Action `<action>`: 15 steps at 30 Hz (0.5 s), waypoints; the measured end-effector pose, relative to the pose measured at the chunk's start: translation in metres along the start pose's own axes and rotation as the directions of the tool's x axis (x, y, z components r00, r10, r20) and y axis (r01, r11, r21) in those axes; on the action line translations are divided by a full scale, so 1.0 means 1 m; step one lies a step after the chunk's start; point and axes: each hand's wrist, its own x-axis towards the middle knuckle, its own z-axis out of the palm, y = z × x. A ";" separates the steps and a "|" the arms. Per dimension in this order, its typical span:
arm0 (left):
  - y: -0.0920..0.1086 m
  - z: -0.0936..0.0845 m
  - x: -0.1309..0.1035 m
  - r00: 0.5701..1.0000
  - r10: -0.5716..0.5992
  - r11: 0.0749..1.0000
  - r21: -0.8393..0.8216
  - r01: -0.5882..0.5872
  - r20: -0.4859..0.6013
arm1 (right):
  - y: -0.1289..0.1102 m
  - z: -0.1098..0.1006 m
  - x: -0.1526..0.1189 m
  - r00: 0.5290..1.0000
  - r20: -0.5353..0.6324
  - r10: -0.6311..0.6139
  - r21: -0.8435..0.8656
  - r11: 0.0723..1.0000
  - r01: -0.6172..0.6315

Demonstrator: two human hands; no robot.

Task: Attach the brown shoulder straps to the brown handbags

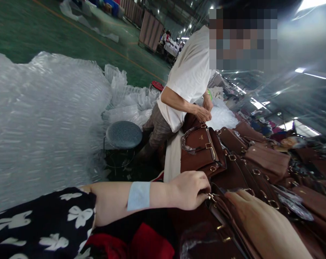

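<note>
A brown handbag (206,222) with gold fittings lies right in front of me, plastic film wrapped round part of it. My left hand (191,189) is closed in a pinch on a gold metal clasp (212,198) at the bag's top end. Over the bag's right side reaches my right hand (262,219); its fingers curl onto the bag's edge, their tips hidden. Just beyond my left hand stands another brown handbag (195,158) with a film-wrapped handle.
A co-worker in a white shirt (190,68) bends over the far handbag, hands at its top. Many more brown bags (268,158) crowd the table at right. A round stool (124,135) and a large heap of bubble wrap (46,118) stand on the left.
</note>
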 end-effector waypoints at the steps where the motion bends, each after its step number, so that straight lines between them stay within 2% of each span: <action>1: 0.000 0.001 0.002 1.000 -0.013 1.000 0.005 0.013 0.004 | 0.001 0.001 0.000 1.000 0.010 0.006 -0.009 1.000 -0.006; 4: 0.002 0.001 0.006 0.997 -0.074 0.997 0.021 0.074 -0.001 | 0.003 0.004 0.000 0.999 0.034 -0.009 -0.027 1.000 0.009; 9: 0.005 -0.002 0.004 0.990 -0.134 0.990 0.038 0.133 0.031 | 0.004 0.007 0.002 0.997 -0.035 -0.074 -0.095 0.993 0.070; 15: 0.004 -0.003 -0.003 0.986 -0.163 0.987 0.000 0.164 0.039 | -0.005 0.005 0.011 0.992 -0.005 -0.129 -0.122 0.984 0.127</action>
